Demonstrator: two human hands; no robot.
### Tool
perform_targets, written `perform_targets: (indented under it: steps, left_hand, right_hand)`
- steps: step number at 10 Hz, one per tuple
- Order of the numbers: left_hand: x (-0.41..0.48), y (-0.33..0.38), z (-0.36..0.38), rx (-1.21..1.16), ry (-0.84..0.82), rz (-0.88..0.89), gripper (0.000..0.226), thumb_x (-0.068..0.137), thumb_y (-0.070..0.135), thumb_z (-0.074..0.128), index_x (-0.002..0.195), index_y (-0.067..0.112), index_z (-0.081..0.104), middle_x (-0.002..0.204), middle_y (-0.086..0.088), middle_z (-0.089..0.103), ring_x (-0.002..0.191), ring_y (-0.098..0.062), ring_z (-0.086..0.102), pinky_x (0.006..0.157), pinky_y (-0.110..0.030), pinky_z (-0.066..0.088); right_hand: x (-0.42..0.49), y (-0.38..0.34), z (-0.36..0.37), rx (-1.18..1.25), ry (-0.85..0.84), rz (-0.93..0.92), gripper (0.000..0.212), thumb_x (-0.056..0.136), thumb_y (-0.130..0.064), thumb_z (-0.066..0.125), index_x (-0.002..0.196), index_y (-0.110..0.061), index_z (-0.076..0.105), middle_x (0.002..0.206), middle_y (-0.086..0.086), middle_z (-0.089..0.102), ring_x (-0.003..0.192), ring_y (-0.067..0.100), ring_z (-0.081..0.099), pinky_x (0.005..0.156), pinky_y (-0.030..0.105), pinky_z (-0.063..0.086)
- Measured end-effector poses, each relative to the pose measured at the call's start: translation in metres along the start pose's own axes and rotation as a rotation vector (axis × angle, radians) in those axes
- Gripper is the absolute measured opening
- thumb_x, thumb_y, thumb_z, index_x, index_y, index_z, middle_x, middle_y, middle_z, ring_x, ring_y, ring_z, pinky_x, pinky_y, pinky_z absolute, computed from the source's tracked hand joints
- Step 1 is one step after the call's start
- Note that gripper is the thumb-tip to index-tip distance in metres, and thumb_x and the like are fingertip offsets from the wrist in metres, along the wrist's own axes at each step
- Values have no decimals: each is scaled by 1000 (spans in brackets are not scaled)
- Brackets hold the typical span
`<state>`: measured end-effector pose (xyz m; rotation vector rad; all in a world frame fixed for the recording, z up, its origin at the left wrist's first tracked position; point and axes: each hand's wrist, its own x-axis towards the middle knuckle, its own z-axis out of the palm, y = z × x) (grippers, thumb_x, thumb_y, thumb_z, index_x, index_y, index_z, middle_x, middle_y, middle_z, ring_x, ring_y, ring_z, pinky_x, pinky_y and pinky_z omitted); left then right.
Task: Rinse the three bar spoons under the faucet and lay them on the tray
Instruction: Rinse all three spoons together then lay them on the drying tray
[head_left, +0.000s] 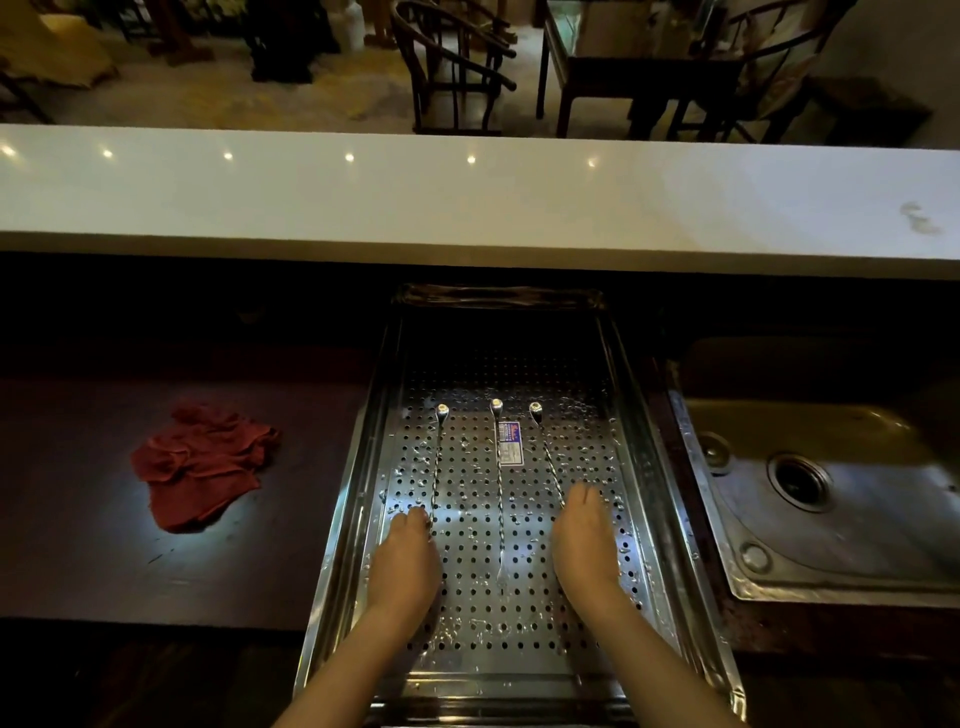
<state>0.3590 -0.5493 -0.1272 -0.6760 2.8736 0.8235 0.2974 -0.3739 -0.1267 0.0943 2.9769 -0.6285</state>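
Three twisted-stem bar spoons lie side by side on the perforated steel tray (641, 467), bowls pointing away from me: the left spoon (437, 457), the middle spoon (499, 488) and the right spoon (546, 452). My left hand (405, 561) rests on the tray with its fingertips on the near part of the left spoon's stem. My right hand (587, 540) covers the near end of the right spoon's stem. Whether either hand grips its spoon is hidden by the fingers. The tray is wet with droplets and carries a small label.
A steel sink (831, 499) with its drain lies to the right of the tray; no faucet shows. A crumpled red cloth (200, 462) sits on the dark counter at left. A white bar top (467, 192) runs across beyond the tray.
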Motion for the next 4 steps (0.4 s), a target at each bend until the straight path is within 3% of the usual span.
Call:
perform_targets:
  steps: [2,4]
  left_hand:
    - [1,0,3,-12,26,-16,23,93,5,39,108,11,56,104,-6,62,86,-21,62,78,-37,54]
    - [3,1,-2,-59,6,-30,16,93,12,46,104,17,56,107,-4,62,83,-14,61,72,-24,52]
  right_hand:
    - [1,2,0,0,-10,6,29,89,8,46,114,-6,50,116,8,55,76,9,40,64,16,33]
    - [1,0,-24,49,-30,-26,21,96,-9,44,116,-8,50,114,5,57,76,9,45,57,12,35]
